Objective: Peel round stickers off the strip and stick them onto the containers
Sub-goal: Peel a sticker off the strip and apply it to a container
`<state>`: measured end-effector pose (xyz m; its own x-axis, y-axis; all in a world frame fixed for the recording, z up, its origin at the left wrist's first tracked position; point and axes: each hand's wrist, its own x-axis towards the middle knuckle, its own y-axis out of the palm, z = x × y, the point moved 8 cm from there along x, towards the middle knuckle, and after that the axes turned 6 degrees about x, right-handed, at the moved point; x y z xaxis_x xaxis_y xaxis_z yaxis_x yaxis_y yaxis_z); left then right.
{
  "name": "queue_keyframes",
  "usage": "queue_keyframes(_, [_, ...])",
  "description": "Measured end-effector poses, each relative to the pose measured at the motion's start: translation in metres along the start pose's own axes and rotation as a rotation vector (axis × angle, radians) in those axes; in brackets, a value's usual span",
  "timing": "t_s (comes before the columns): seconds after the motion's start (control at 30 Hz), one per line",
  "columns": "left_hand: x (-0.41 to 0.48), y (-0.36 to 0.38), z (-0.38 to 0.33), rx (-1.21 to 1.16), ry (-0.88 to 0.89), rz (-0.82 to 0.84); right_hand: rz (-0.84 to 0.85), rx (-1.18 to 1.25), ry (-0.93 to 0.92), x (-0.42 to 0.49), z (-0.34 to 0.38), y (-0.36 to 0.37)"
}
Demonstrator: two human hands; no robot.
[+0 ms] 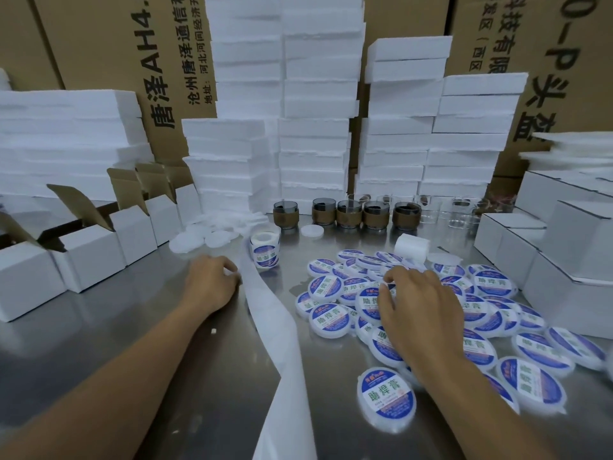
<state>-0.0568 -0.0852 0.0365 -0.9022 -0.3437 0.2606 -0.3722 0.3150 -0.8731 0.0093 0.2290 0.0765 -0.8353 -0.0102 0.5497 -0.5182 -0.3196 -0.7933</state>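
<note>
**Labelling station: both hands down on the worktop**

Worktop (132,343): bare steel, reflective.

Sticker roll (265,252): stands on the worktop at centre, printed blue-and-white round stickers visible on its outer wrap. The strip (285,353), white and here bare of stickers, runs from the roll toward the near edge in a loose curve and leaves the view at the bottom.

Left hand (212,283): rests on the worktop just left of the strip, near the roll. Fingers curled, tips at the strip's left edge. Cannot tell whether they pinch it or only touch it.

Right hand (421,310): lies on top of the pile of containers (530,350), flat round white tubs with stickers already on them, overlapping right of the strip. Fingers bent down round the upper container (366,305), thumb lying across its sticker. One labelled tub (386,398) sits apart from the pile, nearest the camera.

Surroundings:
- plain white discs (199,239) heaped just left of the roll
- open white cartons (93,254) in a row at left
- dark glass cups (348,214) with brown sleeves in a row behind the pile, clear glasses (461,214) to their right
- foam blocks (315,94) stacked high at the back, printed cardboard boxes (99,44) behind them
</note>
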Motion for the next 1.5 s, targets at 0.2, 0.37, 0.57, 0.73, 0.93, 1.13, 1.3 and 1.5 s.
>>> queue_keyframes(0.2, [-0.002,-0.006,-0.002,0.034,0.044,-0.031,-0.026,0.016,-0.017,0.0,0.0,-0.002])
queue_keyframes(0.37, [-0.017,-0.023,0.012,-0.205,-0.061,-0.122,-0.02,0.019,-0.035,-0.002,0.003,-0.002])
queue_keyframes(0.57, [-0.054,-0.047,-0.034,-0.916,-0.1,-0.135,-0.106,0.238,-0.157,-0.011,0.026,-0.016])
queue_keyframes(0.73, [-0.09,-0.025,-0.102,-1.42,0.013,0.287,-0.023,0.659,-0.197,-0.021,0.049,-0.01])
queue_keyframes(0.93, [-0.108,-0.002,-0.117,-1.534,0.06,0.531,0.055,1.143,0.127,-0.015,0.038,0.006])
queue_keyframes(1.13, [-0.108,0.001,-0.121,-1.527,0.102,0.585,0.158,1.338,0.213,-0.016,0.042,0.012])
queue_keyframes(1.3, [-0.11,0.003,-0.122,-1.461,0.15,0.511,0.241,1.437,0.213,-0.023,0.055,0.016])
queue_keyframes(1.5, [-0.093,-0.016,-0.102,-1.66,0.077,0.329,0.141,1.255,0.157,-0.024,0.056,0.014])
